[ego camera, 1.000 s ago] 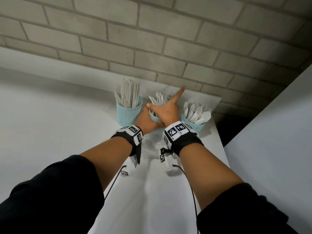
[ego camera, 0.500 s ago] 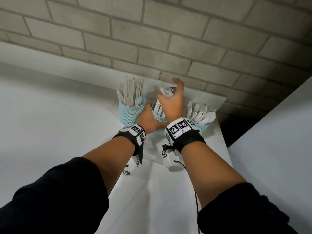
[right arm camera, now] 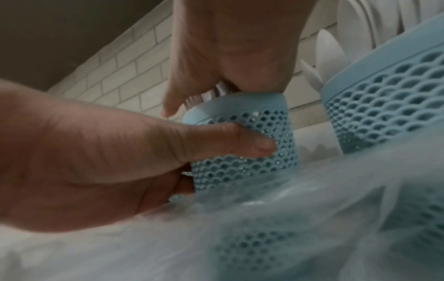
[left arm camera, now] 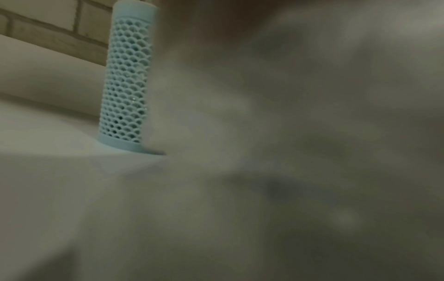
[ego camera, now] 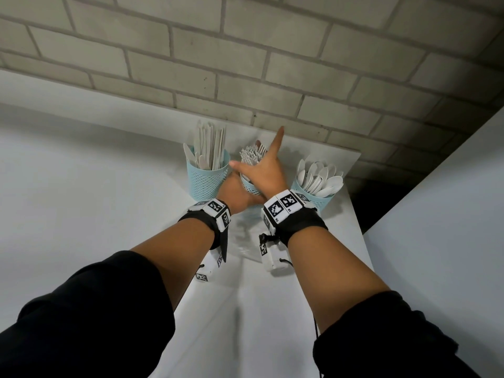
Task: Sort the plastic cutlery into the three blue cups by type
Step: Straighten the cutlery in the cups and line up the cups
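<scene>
Left hand [right arm camera: 100, 167] grips the middle blue cup [right arm camera: 252, 144] low on its wall, thumb curled across the mesh; right hand [ego camera: 263, 170], fingers straight, presses flat on the upright forks [ego camera: 252, 155] standing in it. Knife cup [ego camera: 207, 175] stands just left, spoon cup [ego camera: 316, 196] just right, on the white table [ego camera: 272, 309]. Sorting looks done; forks probably want only settling straight down.

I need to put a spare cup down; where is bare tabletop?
Bare room: the table in front of the wrists, and left of the knife cup. Crowded: the back row, where both hands are at the fork cup, beside the spoon cup.
</scene>
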A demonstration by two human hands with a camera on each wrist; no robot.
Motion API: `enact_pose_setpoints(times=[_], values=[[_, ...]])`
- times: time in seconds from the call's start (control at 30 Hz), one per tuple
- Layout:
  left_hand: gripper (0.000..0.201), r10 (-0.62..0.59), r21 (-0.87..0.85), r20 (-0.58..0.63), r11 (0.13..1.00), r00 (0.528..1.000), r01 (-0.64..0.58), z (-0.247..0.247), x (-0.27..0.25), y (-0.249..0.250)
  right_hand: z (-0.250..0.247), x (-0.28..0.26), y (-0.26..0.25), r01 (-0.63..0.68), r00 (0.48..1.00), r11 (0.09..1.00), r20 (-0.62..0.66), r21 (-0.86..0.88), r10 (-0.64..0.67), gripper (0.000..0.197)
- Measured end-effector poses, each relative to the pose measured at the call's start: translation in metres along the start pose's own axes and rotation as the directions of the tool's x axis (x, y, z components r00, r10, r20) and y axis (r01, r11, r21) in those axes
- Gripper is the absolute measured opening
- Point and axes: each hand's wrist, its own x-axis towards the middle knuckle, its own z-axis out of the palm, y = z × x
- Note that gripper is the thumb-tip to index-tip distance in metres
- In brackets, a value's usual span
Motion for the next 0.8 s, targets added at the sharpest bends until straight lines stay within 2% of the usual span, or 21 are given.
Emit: enact_pose_setpoints(times=[0.1, 0.13, 0.2, 0.27, 0.33, 0.43, 0.47, 0.53, 0.63, 0.7, 0.8], values=[[0.101, -0.007, 0.007, -0.001, 1.0, 1.0, 0.007, 0.0005, 0.0016, -0.0043, -0.0011, 0.0037, 0.0004, -0.017, 0.993, 1.0, -0.12, -0.001, 0.017, 0.124], [0.102, -0.009, 0.001, -0.001, 1.0, 1.0, 0.009, 0.0002, 0.0012, -0.004, -0.0008, 0.0038, -0.0013, -0.018, 0.994, 1.0, -0.108, -0.017, 0.016, 0.121], [0.105, -0.025, -0.022, 0.004, 0.999, 1.0, 0.025, 0.0002, 0.0024, -0.0048, -0.0005, 0.0035, -0.0026, -0.032, 0.999, 0.999, -0.002, -0.03, 0.032, 0.116], [0.104, -0.031, -0.026, 0.012, 0.999, 0.999, 0.032, -0.0005, 0.0028, -0.0048, -0.001, 0.0021, -0.0023, -0.03, 0.999, 1.0, -0.026, 0.0, 0.03, 0.116], [0.106, -0.033, 0.017, 0.012, 0.999, 0.999, 0.033, 0.0005, 0.0025, -0.004, -0.0011, -0.0002, -0.0025, 0.017, 0.998, 0.997, -0.059, -0.073, -0.021, 0.122], [0.099, -0.045, 0.041, 0.007, 0.998, 0.999, 0.045, 0.0013, 0.0034, -0.0044, 0.0021, 0.0003, 0.0001, 0.068, 0.997, 0.982, 0.052, -0.179, -0.059, 0.119], [0.095, -0.05, 0.033, 0.0, 0.998, 0.999, 0.05, 0.0017, 0.0039, -0.0059, 0.0021, 0.0012, -0.0001, 0.06, 0.998, 0.986, 0.033, -0.153, -0.056, 0.113], [0.089, -0.041, 0.017, -0.024, 0.999, 0.999, 0.041, 0.0023, 0.0047, -0.0078, 0.0001, 0.0048, 0.0007, 0.018, 0.996, 1.0, -0.092, -0.024, -0.02, 0.098], [0.086, -0.018, 0.014, -0.031, 1.0, 0.999, 0.019, 0.0011, 0.0031, -0.0074, -0.004, 0.0065, 0.0027, -0.01, 0.963, 0.985, -0.262, 0.174, 0.057, 0.079], [0.09, -0.027, 0.001, -0.021, 1.0, 0.999, 0.027, 0.0009, 0.0033, -0.0075, -0.0053, 0.005, 0.0036, 0.021, 0.942, 0.971, -0.329, 0.239, 0.061, 0.078], [0.093, -0.013, -0.016, -0.026, 1.0, 1.0, 0.012, 0.0008, 0.0014, -0.0053, -0.0025, 0.0038, 0.0053, 0.078, 0.924, 0.948, -0.379, 0.309, 0.047, 0.095]])
